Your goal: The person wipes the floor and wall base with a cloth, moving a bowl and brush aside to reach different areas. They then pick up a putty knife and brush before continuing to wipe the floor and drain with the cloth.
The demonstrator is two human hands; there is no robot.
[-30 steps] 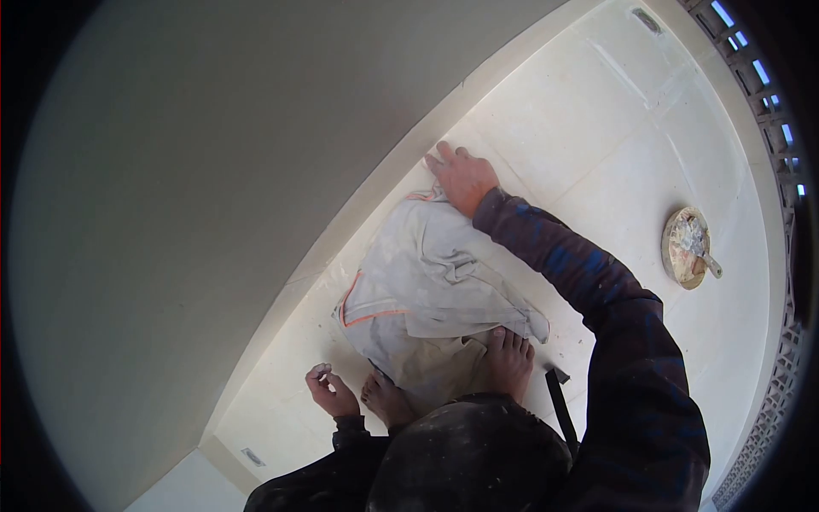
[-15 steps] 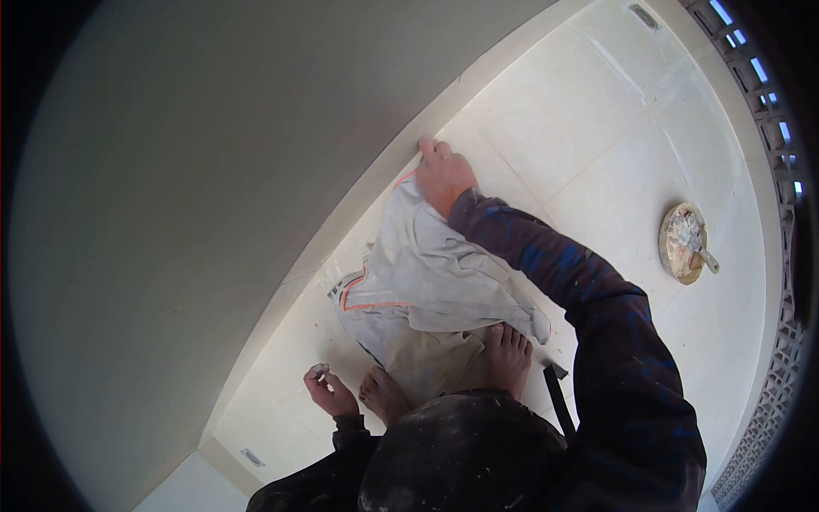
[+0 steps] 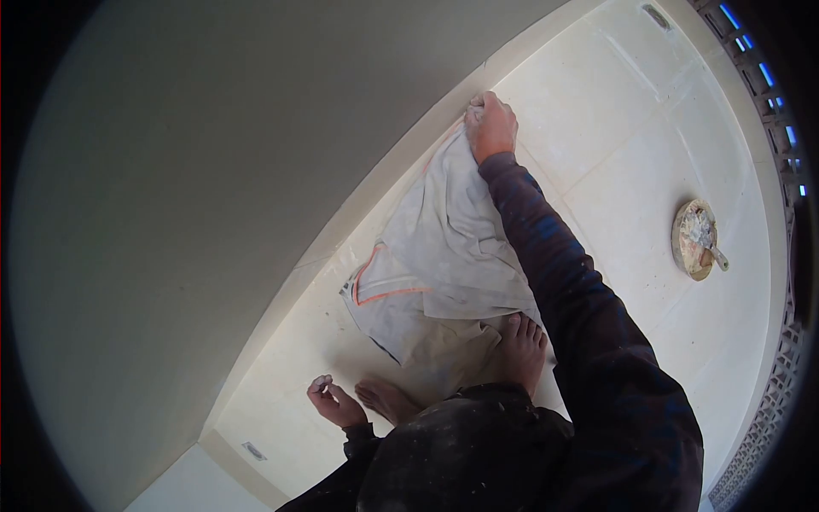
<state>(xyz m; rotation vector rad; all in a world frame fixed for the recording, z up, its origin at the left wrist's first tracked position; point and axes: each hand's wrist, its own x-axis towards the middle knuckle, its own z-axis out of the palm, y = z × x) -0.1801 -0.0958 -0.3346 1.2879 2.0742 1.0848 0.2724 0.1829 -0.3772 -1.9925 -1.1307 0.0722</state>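
My right hand (image 3: 492, 126) is closed on the far end of a pale grey cloth (image 3: 456, 222), beside the foot of the wall. The cloth has orange trim and lies stretched along the floor from that hand back to my bare feet. My left hand (image 3: 338, 404) hangs low at the left with its fingers curled together. A small whitish thing shows at those fingertips, too small to name.
On the pale tiled floor (image 3: 597, 205) at the right, a round tub (image 3: 695, 241) holds whitish paste and a tool with a handle. A grey wall (image 3: 213, 171) rises at the left. Openwork blocks (image 3: 776, 111) line the right edge. A drain (image 3: 253, 450) lies at lower left.
My right hand has moved farther forward along the wall, drawing the cloth's far end with it. The cloth is stretched longer. My left hand has barely moved.
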